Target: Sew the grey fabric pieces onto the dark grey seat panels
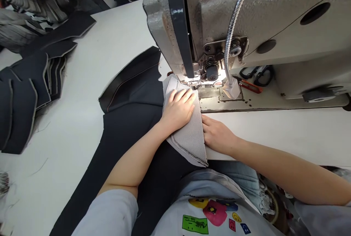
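A grey woven fabric piece (pixel 189 139) lies over dark navy fabric (pixel 131 122), its upper end under the presser foot of the sewing machine (pixel 210 64). My left hand (pixel 179 109) rests flat on the grey piece just below the foot, fingers spread a little. At the right edge of the grey piece is my right hand (pixel 218 133), its fingertips touching that edge and partly tucked beneath it. Whether those fingers pinch the cloth is hidden. The dark fabric runs down to the left, under my left forearm.
Stacked dark cut pieces (pixel 22 104) lie on the white table (pixel 68 130) at the left, with piled grey cloth (pixel 24 20) behind. Black scissors (pixel 263 75) and a red-handled tool (pixel 251 86) lie under the machine arm.
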A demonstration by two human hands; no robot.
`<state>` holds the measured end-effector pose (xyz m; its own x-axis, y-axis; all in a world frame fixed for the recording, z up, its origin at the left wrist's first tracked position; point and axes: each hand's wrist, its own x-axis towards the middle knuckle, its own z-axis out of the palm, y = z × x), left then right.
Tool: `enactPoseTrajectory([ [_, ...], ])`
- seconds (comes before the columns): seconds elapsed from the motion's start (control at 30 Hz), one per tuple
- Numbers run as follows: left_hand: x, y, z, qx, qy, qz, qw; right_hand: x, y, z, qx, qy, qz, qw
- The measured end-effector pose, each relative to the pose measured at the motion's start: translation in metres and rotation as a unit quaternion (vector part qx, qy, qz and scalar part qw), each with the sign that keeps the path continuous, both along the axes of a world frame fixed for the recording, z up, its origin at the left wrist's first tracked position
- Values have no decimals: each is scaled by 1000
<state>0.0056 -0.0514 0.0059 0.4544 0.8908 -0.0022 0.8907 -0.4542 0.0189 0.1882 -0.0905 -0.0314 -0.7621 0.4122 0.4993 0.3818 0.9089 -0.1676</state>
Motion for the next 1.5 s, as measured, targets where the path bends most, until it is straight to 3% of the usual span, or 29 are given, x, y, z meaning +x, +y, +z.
enactPoseTrajectory([
  [0.43,4,4,2,0,7,5,1000,0,1,1,32,-23,-8,999],
  [0.73,-10,13,-3,26,-29,-19,999,2,4,2,59,-25,-8,998],
  [0.93,-1,2,-3,46,-38,7,998,2,1,1,20,-35,16,999],
  [1.17,0,-6,-2,29,-31,20,999,4,0,1,40,-28,24,999],
  [1.5,-10,7,-6,37,-38,12,999,4,2,2,12,-16,21,1000],
])
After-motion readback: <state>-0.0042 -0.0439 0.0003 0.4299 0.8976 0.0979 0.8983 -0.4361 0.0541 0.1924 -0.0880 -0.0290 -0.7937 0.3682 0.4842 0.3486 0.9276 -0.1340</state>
